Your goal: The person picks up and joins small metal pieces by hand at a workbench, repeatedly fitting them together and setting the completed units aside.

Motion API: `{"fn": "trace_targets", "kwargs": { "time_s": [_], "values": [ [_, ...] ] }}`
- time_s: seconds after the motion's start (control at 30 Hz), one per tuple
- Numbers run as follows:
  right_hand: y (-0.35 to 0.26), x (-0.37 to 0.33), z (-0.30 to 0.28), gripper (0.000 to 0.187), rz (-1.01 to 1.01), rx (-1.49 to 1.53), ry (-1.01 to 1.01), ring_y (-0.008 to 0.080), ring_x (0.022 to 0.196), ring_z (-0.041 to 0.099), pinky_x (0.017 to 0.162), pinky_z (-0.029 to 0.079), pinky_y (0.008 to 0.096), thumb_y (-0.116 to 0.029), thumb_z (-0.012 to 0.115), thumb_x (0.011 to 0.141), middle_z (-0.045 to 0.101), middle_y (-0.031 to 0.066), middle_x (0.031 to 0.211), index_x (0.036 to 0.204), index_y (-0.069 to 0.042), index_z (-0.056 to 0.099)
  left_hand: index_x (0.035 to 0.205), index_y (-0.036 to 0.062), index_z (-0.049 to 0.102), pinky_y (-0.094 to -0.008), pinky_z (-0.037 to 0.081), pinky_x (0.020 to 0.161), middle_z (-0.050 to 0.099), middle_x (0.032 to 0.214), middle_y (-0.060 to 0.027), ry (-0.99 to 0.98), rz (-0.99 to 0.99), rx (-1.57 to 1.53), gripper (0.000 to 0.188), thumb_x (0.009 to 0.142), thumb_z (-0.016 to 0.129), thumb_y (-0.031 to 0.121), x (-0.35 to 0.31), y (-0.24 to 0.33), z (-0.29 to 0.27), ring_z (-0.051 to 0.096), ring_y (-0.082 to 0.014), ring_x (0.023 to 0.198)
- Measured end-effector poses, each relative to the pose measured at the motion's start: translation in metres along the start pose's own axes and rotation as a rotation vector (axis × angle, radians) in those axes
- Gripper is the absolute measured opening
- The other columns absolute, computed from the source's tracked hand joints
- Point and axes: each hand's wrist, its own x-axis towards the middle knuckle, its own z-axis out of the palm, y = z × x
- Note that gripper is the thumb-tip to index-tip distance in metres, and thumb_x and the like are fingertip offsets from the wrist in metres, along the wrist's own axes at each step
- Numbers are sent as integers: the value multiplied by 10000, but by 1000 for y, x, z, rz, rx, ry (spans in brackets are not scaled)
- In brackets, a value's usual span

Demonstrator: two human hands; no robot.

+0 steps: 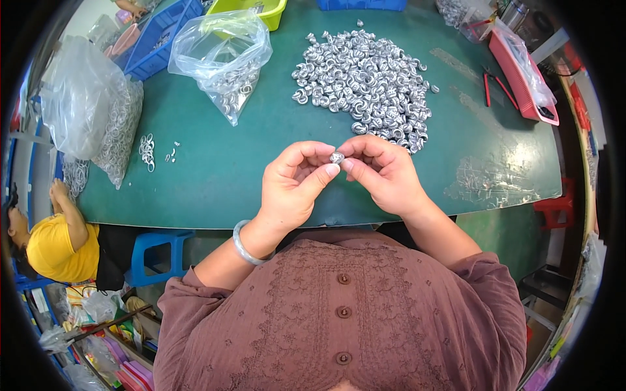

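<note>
Between the fingertips of both hands sits a small silver metal piece (336, 158), rounded and curled like those in the pile. My left hand (295, 176) pinches it from one side with thumb and index finger. From the other side my right hand (381, 171) grips it the same way. Just beyond the right hand spreads a large pile of silver curled pieces (365, 78) on the green table (208, 176). To the left lie a little group of metal rings (147, 151) and a few tiny bits (171, 155).
An open clear bag (228, 78) of metal parts stands at the far left, near a fuller bag of rings (117, 130). Behind are a blue bin (163, 42) and a yellow-green bin (270, 16). Red-handled pliers (499, 88) lie by a pink basket (521, 72). A person in yellow (59, 244) sits left.
</note>
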Motion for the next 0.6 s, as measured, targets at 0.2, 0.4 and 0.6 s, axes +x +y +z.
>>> {"fn": "trace_targets", "kwargs": {
  "time_s": [0.2, 0.4, 0.6],
  "values": [
    [-2, -1, 4, 111, 79, 54, -12, 51, 643, 510, 578, 443, 196, -51, 540, 818, 575, 17, 783, 910, 7, 565, 956, 1, 533, -219, 450, 753, 579, 902, -53, -13, 10, 26, 199, 770, 594, -36, -2, -3, -3, 549, -100, 828],
    [-1, -3, 6, 105, 169, 112, -38, 51, 635, 506, 568, 434, 189, -60, 533, 823, 574, 12, 781, 903, -1, 566, 948, 5, 534, -213, 447, 745, 568, 888, -36, -20, 1, 102, 187, 775, 593, -30, -5, -3, -4, 538, -89, 810],
    [0, -3, 7, 83, 199, 154, -20, 48, 620, 498, 558, 425, 184, -51, 526, 821, 565, 3, 762, 873, 4, 559, 963, 0, 534, -207, 443, 745, 562, 887, -35, -29, 5, 86, 199, 775, 590, -32, -8, -3, -4, 534, -85, 807]
  ]
}}
